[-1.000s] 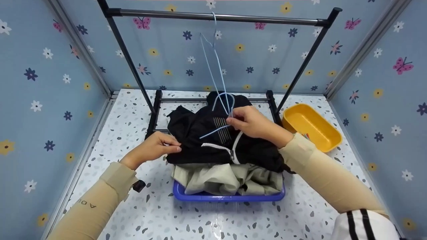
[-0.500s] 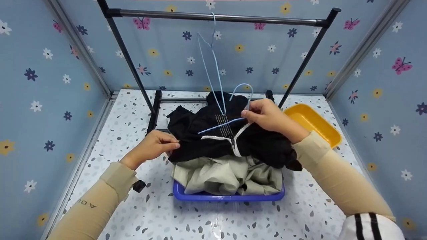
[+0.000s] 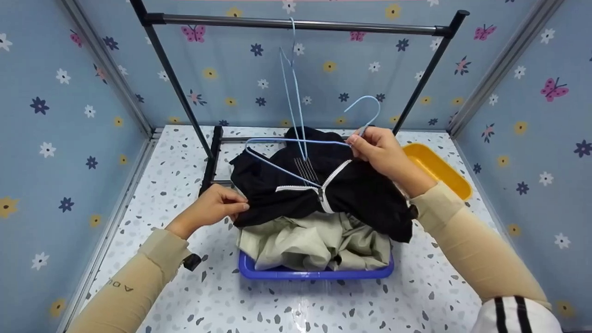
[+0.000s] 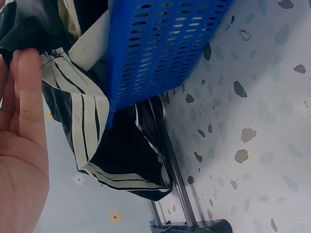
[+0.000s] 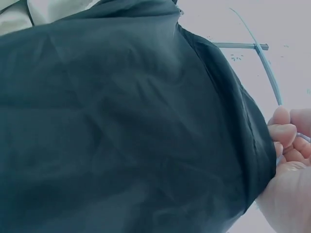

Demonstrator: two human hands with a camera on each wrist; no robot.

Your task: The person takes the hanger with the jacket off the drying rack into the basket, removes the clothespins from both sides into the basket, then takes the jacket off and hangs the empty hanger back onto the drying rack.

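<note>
My right hand [image 3: 381,150] pinches a light blue wire hanger [image 3: 296,140] just below its hook. The hanger's left end lies over the neck opening of a black jacket [image 3: 370,199] with a white zipper [image 3: 336,173]; the lower wire runs down to the zipper. At the jacket's left edge, my left hand [image 3: 217,203] pinches the cloth between thumb and fingers. In the left wrist view, striped ribbed trim [image 4: 86,124] hangs beside the left fingers [image 4: 30,87]. Black cloth [image 5: 121,126] fills most of the right wrist view, with the right fingertips at its edge.
A blue basket [image 3: 319,275] holds pale green cloth [image 3: 296,240] under the jacket. Behind stands a black clothes rack [image 3: 222,20], with another blue wire hanger [image 3: 298,88] on its rail. A yellow tub [image 3: 455,185] sits at the right. Flowered walls enclose the sides.
My right hand has moved right and up with the hanger, whose left end now shows above the jacket's neck opening. My left hand stays almost in place on the jacket.
</note>
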